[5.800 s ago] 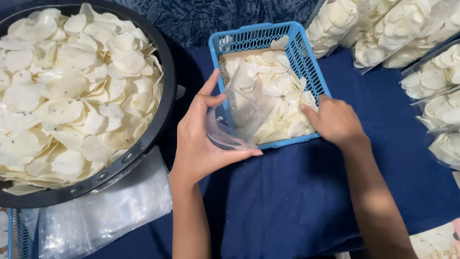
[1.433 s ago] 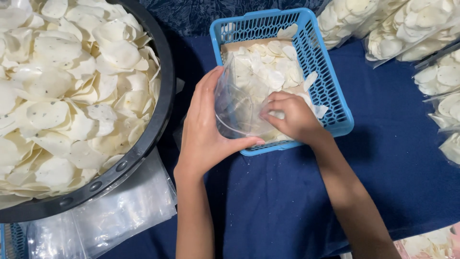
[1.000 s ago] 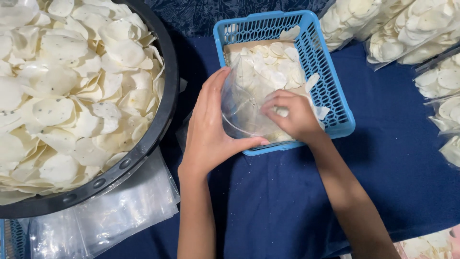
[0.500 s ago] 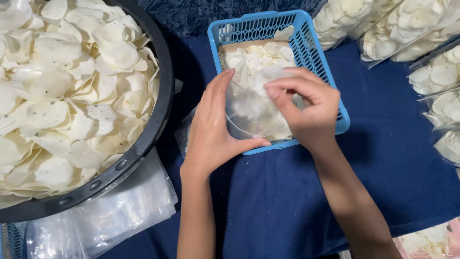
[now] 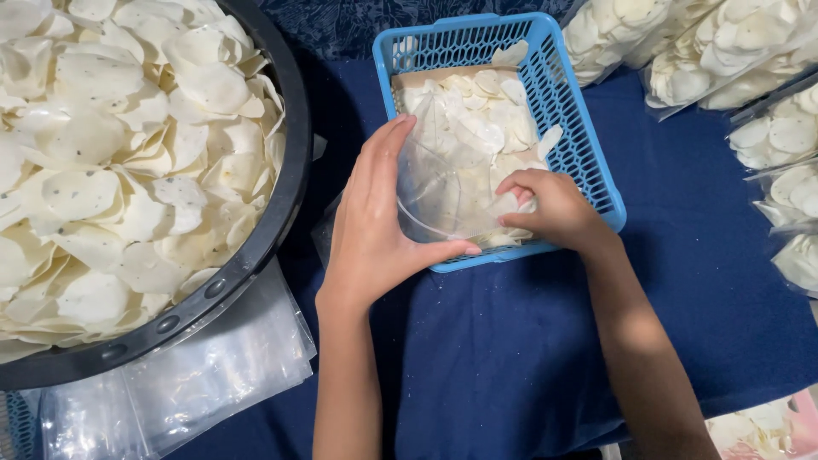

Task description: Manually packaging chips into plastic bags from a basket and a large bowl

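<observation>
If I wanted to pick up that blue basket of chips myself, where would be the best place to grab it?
Probably by the two long side walls of the blue basket, near the top rim, one hand from each side. It is rectangular with stiff lattice walls that give fingers purchase. The near end is taken by the left hand, the clear bag and the right hand.

Left side: the big black basin [image 5: 285, 196] heaped with white chips blocks it, its rim near the left hand [image 5: 375, 226]
Lower left: a stack of clear bags [image 5: 196, 375] lies flat under the basin's rim
Centre front: bare blue cloth [image 5: 520, 358], open between and beside the forearms
Far centre: blue basket [image 5: 588, 162], its walls ringing the right hand [image 5: 554, 209]
Right edge: filled chip bags [image 5: 784, 162], a strip of cloth between them and the basket
</observation>
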